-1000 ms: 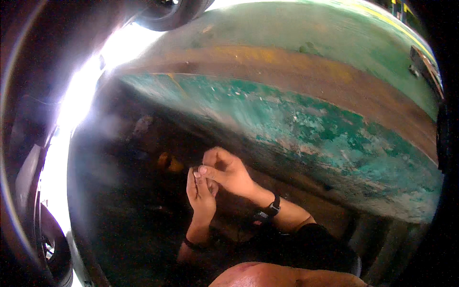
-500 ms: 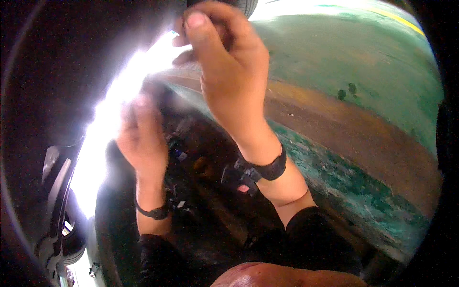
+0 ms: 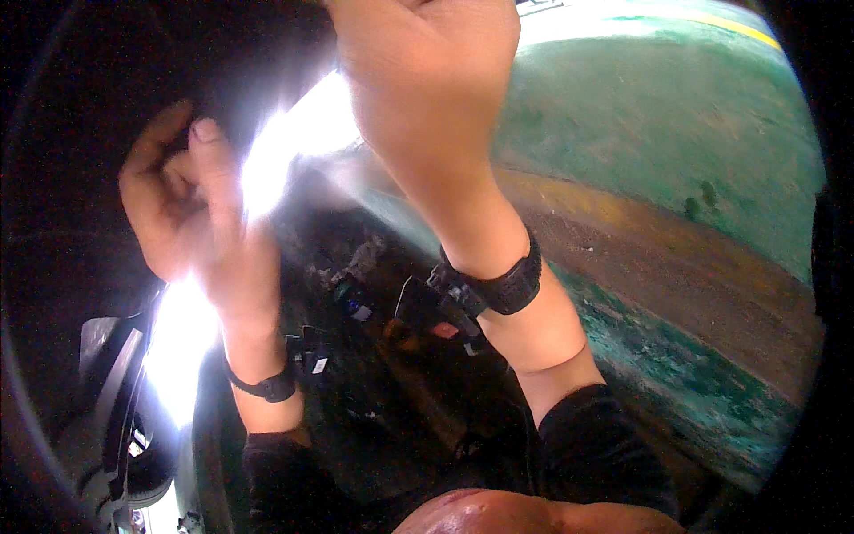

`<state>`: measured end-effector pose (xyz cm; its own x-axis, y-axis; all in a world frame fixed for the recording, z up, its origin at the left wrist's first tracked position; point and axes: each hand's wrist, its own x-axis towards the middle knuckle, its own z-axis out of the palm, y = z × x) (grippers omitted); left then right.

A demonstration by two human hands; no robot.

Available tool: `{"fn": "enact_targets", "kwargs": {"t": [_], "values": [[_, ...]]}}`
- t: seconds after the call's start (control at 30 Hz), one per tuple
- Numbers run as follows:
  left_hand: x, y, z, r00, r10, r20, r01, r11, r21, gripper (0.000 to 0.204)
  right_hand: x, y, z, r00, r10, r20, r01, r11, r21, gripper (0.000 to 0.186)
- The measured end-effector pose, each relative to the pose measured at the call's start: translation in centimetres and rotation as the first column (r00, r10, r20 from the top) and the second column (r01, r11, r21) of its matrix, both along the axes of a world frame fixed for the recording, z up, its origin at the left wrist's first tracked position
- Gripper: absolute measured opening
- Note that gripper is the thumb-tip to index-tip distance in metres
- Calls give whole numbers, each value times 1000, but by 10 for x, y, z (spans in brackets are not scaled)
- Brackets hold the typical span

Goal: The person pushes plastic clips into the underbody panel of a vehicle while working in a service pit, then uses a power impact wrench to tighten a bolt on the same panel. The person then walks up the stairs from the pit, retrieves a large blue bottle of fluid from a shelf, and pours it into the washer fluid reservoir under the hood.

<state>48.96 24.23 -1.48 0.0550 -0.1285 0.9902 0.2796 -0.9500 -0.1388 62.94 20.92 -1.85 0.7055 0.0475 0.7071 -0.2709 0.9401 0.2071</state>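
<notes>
My left hand [image 3: 206, 209] is raised against a dark surface [image 3: 80, 160], beside a glaring strip of light. Its thumb stands apart from the loosely bent fingers, and no object shows between them. Higher up, my right hand [image 3: 431, 84] reaches to the top of the picture, its back and wrist in view. The right fingers are cut off or hidden, so whatever they touch does not show. Black straps with small devices circle both wrists: the left strap [image 3: 267, 387] and the right strap [image 3: 507, 283].
To the right spreads a worn green floor [image 3: 614, 116], crossed by a brown band [image 3: 658, 258] and a yellow line [image 3: 734, 28]. A dark tyre [image 3: 147, 476] and glossy dark panels [image 3: 107, 356] are at lower left. Dim clutter lies below my arms.
My left hand has moved left and up, out of the glare, with its fingers now plainer. My right hand has gone higher, taking its fingers out of sight.
</notes>
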Motion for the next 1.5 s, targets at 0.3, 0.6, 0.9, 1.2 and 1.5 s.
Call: {"fn": "enact_targets", "kwargs": {"t": [0.3,0.6,0.9,1.2,1.5], "values": [[10,-2,1,985,-150,90,150,989,6,22,-19,1,23,948,-236,-213,236,971,-25,26],[5,-1,1,986,-157,53,159,987,-36,19,0,29,25,693,-663,-284,691,723,-1,22],[4,3,0,989,-146,32,147,989,-7,19,11,29,30,388,-850,-356,904,426,-31,21],[0,-3,0,1000,-7,-23,7,1000,-1,18,-2,22,31,684,-657,-317,697,717,17,14],[4,-7,0,1000,25,14,-25,1000,0,16,-4,-21,20,903,-422,-76,416,906,-77,6]]}}
